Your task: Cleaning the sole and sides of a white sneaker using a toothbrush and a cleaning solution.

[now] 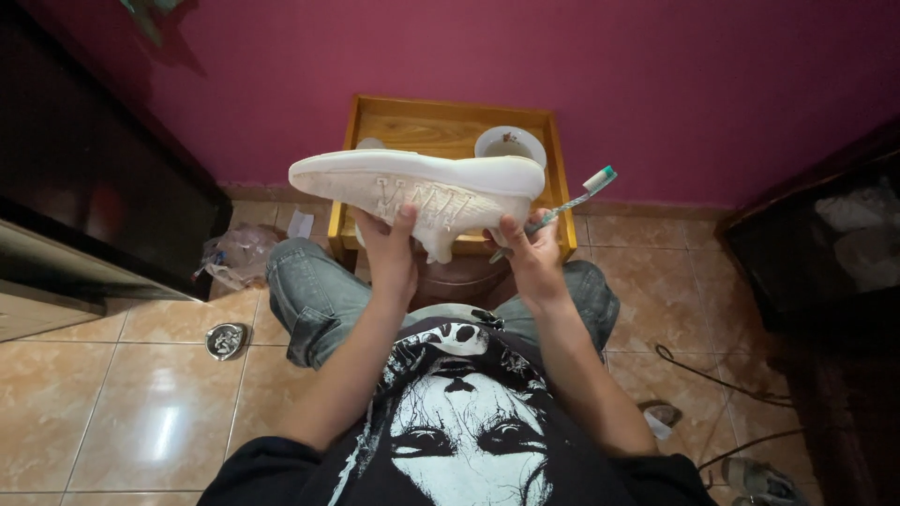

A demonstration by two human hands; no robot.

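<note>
Wooden tray table (450, 122) stands just beyond both hands, a white bowl (511, 145) on it, contents unclear. White lace-up shoe (422, 192), sole up, is gripped underneath by the left hand (386, 248) and right hand (530, 253); the right also pinches a toothbrush (572, 204). Crumpled clear plastic bag (234, 255) lies left.

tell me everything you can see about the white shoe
The white shoe is a low lace-up sneaker, fabric-looking upper with white laces and a smooth pale sole. It is held in the air on its side, sole away from the camera, above the wooden tray. The left hand grips its laced middle; the right hand, also holding a toothbrush, steadies the other end.
</note>
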